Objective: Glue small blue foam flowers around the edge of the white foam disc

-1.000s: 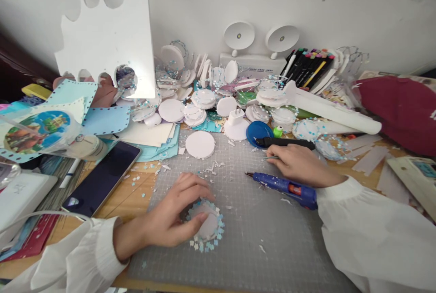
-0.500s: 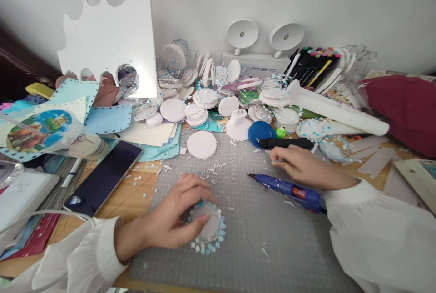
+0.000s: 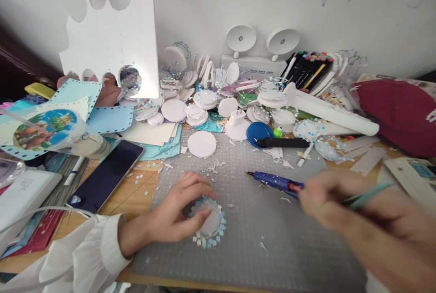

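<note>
My left hand (image 3: 184,209) curls over a round white disc (image 3: 210,222) lying on the grey cutting mat. Small blue and cream flower shapes ring the disc's edge; the thumb rests at its face and the fingers reach its far side, covering part of it. My right hand (image 3: 361,211), blurred and close to the camera, is closed around a slim teal tool (image 3: 371,195), whose kind I cannot make out. Behind that hand, a blue glue gun (image 3: 275,181) lies on the mat with its nozzle to the left, its rear end hidden.
A plain white disc (image 3: 202,144), a blue lid (image 3: 260,134) and a black pen-like tool (image 3: 284,142) lie farther back. Several trimmed discs crowd the wall below a double lamp (image 3: 241,38). A phone (image 3: 106,177) and a lidded cup (image 3: 47,129) are at left.
My right hand has moved from beside the black tool toward the camera and to the right, carrying the slim teal tool. The left hand stays at the trimmed disc.
</note>
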{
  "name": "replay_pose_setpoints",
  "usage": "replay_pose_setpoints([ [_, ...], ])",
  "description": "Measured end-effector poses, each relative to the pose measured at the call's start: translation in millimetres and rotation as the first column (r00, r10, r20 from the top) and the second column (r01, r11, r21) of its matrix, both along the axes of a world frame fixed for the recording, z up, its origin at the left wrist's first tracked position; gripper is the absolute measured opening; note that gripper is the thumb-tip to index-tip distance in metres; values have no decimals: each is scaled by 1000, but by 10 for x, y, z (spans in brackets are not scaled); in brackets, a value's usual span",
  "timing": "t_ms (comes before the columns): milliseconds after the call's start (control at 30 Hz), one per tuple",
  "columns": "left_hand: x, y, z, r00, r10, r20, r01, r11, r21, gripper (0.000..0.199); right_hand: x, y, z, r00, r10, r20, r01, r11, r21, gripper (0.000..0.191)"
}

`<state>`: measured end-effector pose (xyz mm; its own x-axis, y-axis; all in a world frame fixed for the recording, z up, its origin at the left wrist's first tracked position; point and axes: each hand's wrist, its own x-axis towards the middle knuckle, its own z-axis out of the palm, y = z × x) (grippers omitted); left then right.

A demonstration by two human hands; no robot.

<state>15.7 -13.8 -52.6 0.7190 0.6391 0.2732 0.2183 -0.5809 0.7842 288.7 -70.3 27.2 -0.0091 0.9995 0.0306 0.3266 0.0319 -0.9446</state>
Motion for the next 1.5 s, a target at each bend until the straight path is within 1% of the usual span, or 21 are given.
replay_pose_setpoints([
  [67,6,-4,1,999,23,39,-22,999,-24,24,-321,-31,-121,987,112,-118,-132,974,-183,22],
  [100,7,-5,2,997,37,61,-34,999,-41,22,-456,-9,-203,968,155,-195,-200,951,-236,27],
  [133,7,-5,3,995,52,82,-47,997,-61,21,-568,27,-291,950,166,-266,-241,929,-282,29],
  [167,5,-5,4,992,70,102,-61,995,-85,20,-653,71,-380,936,141,-323,-249,914,-320,29],
  [267,2,-6,2,977,131,166,-105,982,-157,16,-777,180,-600,874,49,-483,-245,904,-351,27],
  [367,11,-11,2,960,172,223,-127,971,-202,15,-794,200,-701,822,-11,-569,-245,895,-372,25],
  [467,33,-18,10,950,167,265,-114,972,-205,15,-800,173,-726,810,-50,-585,-233,887,-399,25],
  [533,47,-17,17,945,152,288,-101,977,-185,16,-809,156,-734,819,-69,-569,-214,884,-415,24],
  [633,56,-16,17,940,150,305,-106,982,-155,16,-814,137,-752,841,-61,-538,-206,884,-421,24],
  [867,38,-42,-10,929,247,277,-219,967,-129,12,-769,69,-803,874,-16,-486,-201,898,-390,24],
  [933,28,-43,-11,927,249,279,-238,968,-75,12,-765,59,-806,882,9,-472,-213,900,-380,24],
  [1033,4,-38,-4,935,248,254,-270,961,58,14,-770,61,-788,895,52,-443,-232,903,-361,25],
  [1133,-18,-34,15,944,249,216,-288,942,172,16,-771,62,-760,919,68,-388,-206,922,-328,26],
  [1200,-24,-40,43,955,224,196,-265,939,219,14,-763,53,-754,934,54,-354,-154,952,-263,26],
  [1267,-25,-58,88,968,190,165,-227,942,248,10,-749,40,-762,938,43,-344,-102,983,-154,27],
  [1333,-28,-92,147,981,149,128,-179,946,269,8,-735,34,-781,940,60,-336,-69,998,-14,28],
  [1400,-45,-139,208,990,100,100,-126,942,310,10,-726,41,-806,949,92,-302,-53,989,135,27],
  [1500,-111,-225,277,995,69,66,-89,924,371,13,-727,72,-855,962,120,-246,-39,950,309,28],
])
